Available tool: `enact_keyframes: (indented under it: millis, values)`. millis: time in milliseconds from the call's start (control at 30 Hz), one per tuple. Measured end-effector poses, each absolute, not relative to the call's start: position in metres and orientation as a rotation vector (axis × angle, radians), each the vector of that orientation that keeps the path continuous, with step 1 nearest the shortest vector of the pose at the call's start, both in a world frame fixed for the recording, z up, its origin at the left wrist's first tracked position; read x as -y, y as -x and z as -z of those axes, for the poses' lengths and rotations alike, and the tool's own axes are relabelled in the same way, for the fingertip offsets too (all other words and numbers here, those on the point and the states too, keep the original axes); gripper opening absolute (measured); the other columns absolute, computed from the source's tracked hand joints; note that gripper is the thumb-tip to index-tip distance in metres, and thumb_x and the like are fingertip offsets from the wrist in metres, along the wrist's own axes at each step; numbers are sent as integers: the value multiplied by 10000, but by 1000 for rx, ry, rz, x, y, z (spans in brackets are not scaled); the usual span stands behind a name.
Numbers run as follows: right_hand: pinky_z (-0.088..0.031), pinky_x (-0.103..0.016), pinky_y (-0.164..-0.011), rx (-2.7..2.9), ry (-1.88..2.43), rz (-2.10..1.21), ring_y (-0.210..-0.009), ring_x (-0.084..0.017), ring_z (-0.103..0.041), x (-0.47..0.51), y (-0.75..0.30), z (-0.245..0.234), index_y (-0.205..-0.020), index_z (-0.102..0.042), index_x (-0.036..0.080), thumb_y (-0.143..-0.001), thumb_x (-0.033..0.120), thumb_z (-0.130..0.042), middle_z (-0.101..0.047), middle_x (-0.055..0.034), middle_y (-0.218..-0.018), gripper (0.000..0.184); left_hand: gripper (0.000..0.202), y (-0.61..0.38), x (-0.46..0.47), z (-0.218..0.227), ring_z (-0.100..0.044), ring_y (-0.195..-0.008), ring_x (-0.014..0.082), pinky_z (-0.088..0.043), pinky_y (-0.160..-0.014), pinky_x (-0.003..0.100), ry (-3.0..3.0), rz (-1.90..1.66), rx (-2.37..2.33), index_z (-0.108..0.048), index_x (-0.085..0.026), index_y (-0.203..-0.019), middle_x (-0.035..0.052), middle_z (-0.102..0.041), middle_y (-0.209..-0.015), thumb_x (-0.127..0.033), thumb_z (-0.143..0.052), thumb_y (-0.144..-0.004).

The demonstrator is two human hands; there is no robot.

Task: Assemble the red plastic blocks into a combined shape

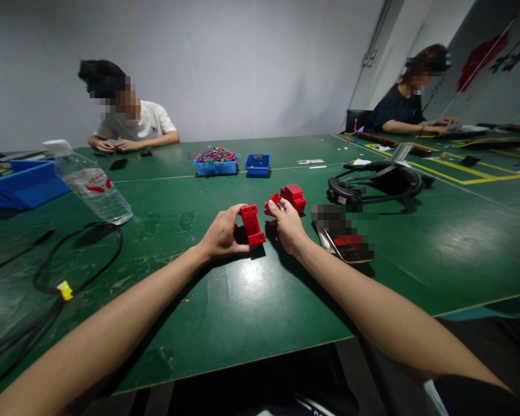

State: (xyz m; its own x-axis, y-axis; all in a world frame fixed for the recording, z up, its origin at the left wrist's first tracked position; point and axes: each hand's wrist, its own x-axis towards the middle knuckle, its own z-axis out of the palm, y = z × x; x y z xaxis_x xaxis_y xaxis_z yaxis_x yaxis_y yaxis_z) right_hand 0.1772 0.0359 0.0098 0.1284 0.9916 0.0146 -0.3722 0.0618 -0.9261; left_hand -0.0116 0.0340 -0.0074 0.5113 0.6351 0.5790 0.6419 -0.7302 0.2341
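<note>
My left hand (223, 234) is closed around a red plastic block assembly (251, 225), held just above the green table (260, 289). Close to its right, my right hand (287, 224) pinches a small red piece (272, 202) between its fingertips. Just behind that hand a second red block (295, 196) rests on the table, apart from the fingers. The two hands are a few centimetres apart, near the middle of the table.
A phone (344, 240) lies right of my right hand, a black headset (375, 182) behind it. A water bottle (91, 182) and black cable (75, 254) lie left. Blue bins (215, 166) (257, 164) stand farther back. Two other people sit at the far side.
</note>
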Motion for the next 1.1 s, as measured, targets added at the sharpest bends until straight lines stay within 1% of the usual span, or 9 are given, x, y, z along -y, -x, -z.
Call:
enact_keyframes:
  millis: [100, 233, 367, 433, 533, 667, 767, 967, 1100]
  values:
    - [-418, -244, -608, 844, 939, -1304, -814, -157, -636, -35, -177, -10, -983, -581, 231, -706, 404, -754, -684, 9, -888, 369, 938, 12, -34, 7, -584, -1230, 359, -474, -1025, 502, 2729, 1028, 1148, -349, -166, -1387, 195, -578, -1333, -474, -816, -634]
    - [-408, -214, -561, 805, 926, -1348, -748, -131, -649, -34, -176, -12, -1036, -583, 238, -758, 348, -722, -677, 29, -844, 329, 942, 12, -34, 7, -579, -1236, 364, -473, -1023, 511, 2735, 1025, 1150, -345, -171, -1391, 199, -574, -1339, -474, -817, -634]
    - [-406, -200, -511, 726, 927, -1387, -651, -119, -655, -34, -176, -14, -908, -585, 224, -838, 375, -653, -674, 25, -778, 180, 943, 12, -35, 8, -585, -1225, 369, -482, -1007, 519, 2738, 1035, 1130, -346, -171, -1391, 202, -576, -1335, -471, -818, -631]
    - [-408, -203, -492, 704, 927, -1396, -610, -122, -651, -34, -176, -15, -876, -584, 220, -877, 411, -606, -687, 11, -764, 192, 934, 12, -35, 8, -590, -1217, 368, -489, -998, 514, 2733, 1049, 1122, -356, -165, -1388, 201, -583, -1324, -464, -819, -633]
    - [-390, -206, -462, 719, 924, -1394, -569, -130, -639, -34, -175, -17, -898, -597, 217, -900, 464, -567, -709, -6, -747, 248, 928, 11, -34, 7, -595, -1210, 363, -498, -987, 496, 2724, 1060, 1123, -371, -164, -1381, 194, -590, -1314, -465, -825, -630]
    - [-365, -197, -446, 730, 937, -1394, -549, -124, -628, -32, -175, -19, -929, -622, 206, -924, 454, -525, -727, -13, -732, 266, 926, 11, -33, 7, -598, -1203, 360, -501, -977, 488, 2720, 1054, 1119, -368, -163, -1381, 192, -589, -1313, -461, -826, -634]
    - [-339, -193, -427, 768, 959, -1366, -515, -110, -601, -30, -175, -20, -927, -646, 189, -917, 470, -524, -732, -16, -729, 306, 933, 11, -34, 7, -595, -1209, 360, -495, -984, 491, 2721, 1035, 1117, -354, -165, -1385, 194, -586, -1316, -459, -826, -636]
    - [-312, -213, -388, 802, 971, -1275, -421, -94, -505, -31, -178, -19, -802, -652, 172, -810, 616, -608, -685, -17, -618, 446, 938, 11, -33, 7, -596, -1207, 356, -496, -982, 491, 2721, 1031, 1158, -354, -180, -1386, 186, -585, -1318, -498, -820, -636]
    - [-339, -206, -372, 729, 966, -1279, -405, -82, -460, -31, -177, -19, -725, -596, 186, -769, 595, -679, -599, 17, -552, 419, 933, 11, -33, 7, -600, -1199, 360, -494, -983, 502, 2722, 1056, 1147, -371, -165, -1380, 196, -587, -1314, -508, -818, -636]
